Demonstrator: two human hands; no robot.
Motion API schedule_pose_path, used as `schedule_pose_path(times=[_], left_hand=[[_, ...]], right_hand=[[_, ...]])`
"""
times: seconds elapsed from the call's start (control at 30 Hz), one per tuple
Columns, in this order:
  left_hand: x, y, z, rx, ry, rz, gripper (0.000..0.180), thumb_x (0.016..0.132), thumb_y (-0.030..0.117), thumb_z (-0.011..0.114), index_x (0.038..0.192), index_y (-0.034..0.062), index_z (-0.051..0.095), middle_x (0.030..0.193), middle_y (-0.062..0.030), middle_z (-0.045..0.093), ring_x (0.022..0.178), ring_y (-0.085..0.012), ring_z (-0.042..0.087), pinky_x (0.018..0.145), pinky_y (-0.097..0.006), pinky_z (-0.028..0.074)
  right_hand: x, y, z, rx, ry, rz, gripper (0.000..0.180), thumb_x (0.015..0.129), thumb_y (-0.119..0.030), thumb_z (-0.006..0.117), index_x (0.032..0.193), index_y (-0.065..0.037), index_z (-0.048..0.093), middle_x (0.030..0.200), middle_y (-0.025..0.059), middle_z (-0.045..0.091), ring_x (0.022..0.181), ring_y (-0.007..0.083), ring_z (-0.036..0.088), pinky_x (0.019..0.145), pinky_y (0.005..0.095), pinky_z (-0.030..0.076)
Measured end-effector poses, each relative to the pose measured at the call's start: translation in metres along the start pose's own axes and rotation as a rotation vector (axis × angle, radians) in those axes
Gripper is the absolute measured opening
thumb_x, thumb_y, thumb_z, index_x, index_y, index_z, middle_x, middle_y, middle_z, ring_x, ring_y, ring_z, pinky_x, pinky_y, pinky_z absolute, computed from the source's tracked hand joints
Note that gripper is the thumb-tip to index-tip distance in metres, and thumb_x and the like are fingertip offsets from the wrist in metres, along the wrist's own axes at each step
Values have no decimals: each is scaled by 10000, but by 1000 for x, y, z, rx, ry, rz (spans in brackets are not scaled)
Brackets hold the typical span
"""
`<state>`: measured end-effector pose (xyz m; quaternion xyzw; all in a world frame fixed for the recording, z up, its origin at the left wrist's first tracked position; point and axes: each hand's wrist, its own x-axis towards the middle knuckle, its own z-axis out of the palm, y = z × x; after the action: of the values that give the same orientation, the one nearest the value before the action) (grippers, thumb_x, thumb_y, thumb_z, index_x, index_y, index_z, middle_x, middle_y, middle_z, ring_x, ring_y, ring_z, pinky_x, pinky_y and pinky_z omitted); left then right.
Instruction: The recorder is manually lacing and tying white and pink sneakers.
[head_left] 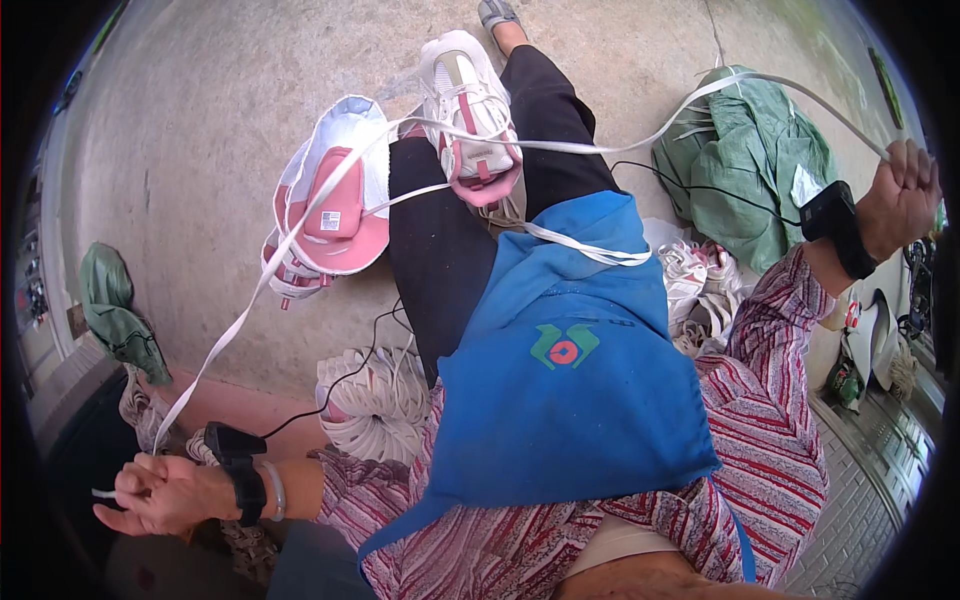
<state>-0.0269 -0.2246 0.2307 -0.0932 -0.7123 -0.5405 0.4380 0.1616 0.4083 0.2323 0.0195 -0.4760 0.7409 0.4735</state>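
A long white shoelace (232,322) stretches between my two raised hands and passes through the front of a white and pink sneaker (480,140), which rests on my leg. My left hand (165,495), at the lower left, is closed round one end, and a short tip sticks out past the fingers. Out at the far right my right hand (900,200) makes a fist on the other end. A second white and pink shoe piece (330,200), with a pink tongue and a white label, lies open left of my knee. Loose lace strands (590,247) lie across my blue apron (570,420).
Bundled white laces (375,400) sit left of my lap. More sneakers (700,275) are piled at my right, below a green sack (745,150). Another green sack (120,305) stands far left. Black cables (345,385) run from the wrist devices.
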Motion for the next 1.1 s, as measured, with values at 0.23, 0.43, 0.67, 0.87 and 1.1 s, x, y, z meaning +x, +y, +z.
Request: schedule_pose_path(times=[0.23,0.43,0.67,0.87,1.1], left_hand=[[-75,-33,69,-37,-314,-546,259,922,92,447,1130,-35,532,855,-96,605,454,-11,303,390,-169,250],[-165,-10,139,-191,-961,-828,280,952,172,433,1131,-5,553,933,-87,641,447,15,336,394,-153,295],[-206,13,149,-398,-978,-1043,310,958,200,430,1138,-23,550,985,-72,640,509,7,416,446,-152,339],[-225,14,150,-325,-1032,-802,348,957,211,439,1194,-25,533,953,-73,622,702,-63,489,602,-207,405],[-228,14,143,-431,-1008,-838,294,947,178,475,1155,-7,570,943,-57,645,531,-13,469,432,-147,378]], right_hand=[[-108,154,60,-713,-117,499,237,879,-54,451,1020,-26,640,709,-39,555,493,-6,355,418,147,254],[-179,192,121,-612,-666,736,224,880,-48,454,1075,13,545,729,47,577,716,93,556,667,232,457],[-201,194,144,-314,-405,1063,197,917,-129,523,1035,20,573,784,29,640,516,0,443,430,157,326],[-220,193,152,-204,-366,1153,200,919,-143,532,997,32,588,761,45,620,467,37,506,396,159,398],[-234,188,156,-36,-340,1232,208,929,-165,504,889,22,584,729,50,602,465,37,528,386,161,412]])
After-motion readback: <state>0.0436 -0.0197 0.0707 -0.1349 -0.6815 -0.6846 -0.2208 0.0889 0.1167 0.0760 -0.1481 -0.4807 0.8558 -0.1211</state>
